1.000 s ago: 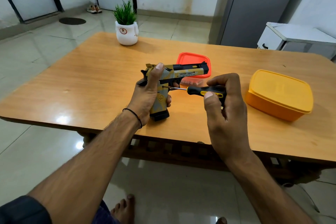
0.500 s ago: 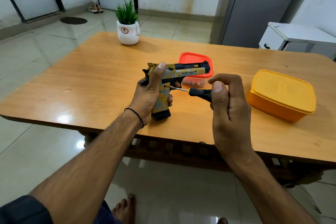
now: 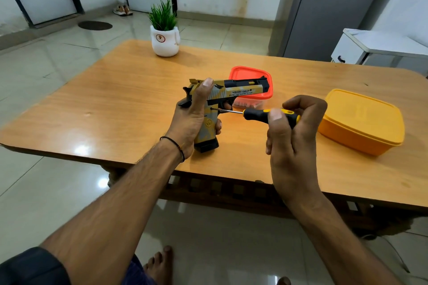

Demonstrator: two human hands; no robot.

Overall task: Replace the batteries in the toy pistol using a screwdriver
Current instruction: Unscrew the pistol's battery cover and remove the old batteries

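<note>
Left hand [image 3: 192, 113] wraps the grip of the toy pistol [image 3: 238, 91], thumb laid up along the rear of the slide and fingers curled round the far side, holding it upright over the counter [image 3: 115, 109] with the barrel pointing right; whether its black base rests on the wood cannot be told. Right hand [image 3: 294, 136] pinches the black-and-yellow handle of the screwdriver [image 3: 259, 114] between thumb and curled fingers — the thin shaft runs leftward, nearly level, and its tip meets the side of the pistol's grip just below the trigger. A thin black band [image 3: 176, 146] circles the left wrist. Behind the barrel sits a small clear container with a red lid [image 3: 250, 73]. A closed yellow container [image 3: 361, 120] stands to the right, near the right hand but apart from it — and a white pot with a green plant [image 3: 165, 37] stands at the counter's far edge.
</note>
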